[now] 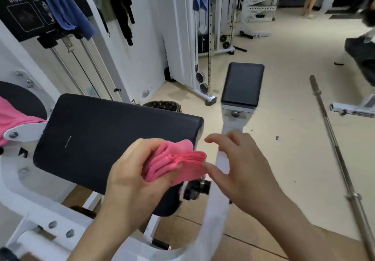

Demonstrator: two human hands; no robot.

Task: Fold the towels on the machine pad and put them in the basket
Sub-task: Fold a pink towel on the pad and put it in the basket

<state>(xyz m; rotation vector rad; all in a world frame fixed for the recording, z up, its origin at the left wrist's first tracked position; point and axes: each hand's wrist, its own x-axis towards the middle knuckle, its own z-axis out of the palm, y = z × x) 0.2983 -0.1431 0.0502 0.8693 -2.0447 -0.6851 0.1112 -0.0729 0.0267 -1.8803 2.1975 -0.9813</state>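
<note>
Closest to me were both hands. My left hand (134, 171) was wrapped around a folded pink towel (176, 164), thumb on top and fingers tucked under the stack, holding it just off the near right corner of the black machine pad (113, 135). My right hand (241, 165) was open with fingers spread, just beside the towel's free end, gripping nothing. I couldn't tell if a fingertip was brushing the towel.

I'd say the fold was basically done, so the trick was to pinch the layered edges together so they didn't fan out on the way to the basket (163, 105), which peeked out behind the pad's far edge. The towel's long axis ran left to right, stacked edges pointing right. Another pink towel (12, 118) sat at far left.
</note>
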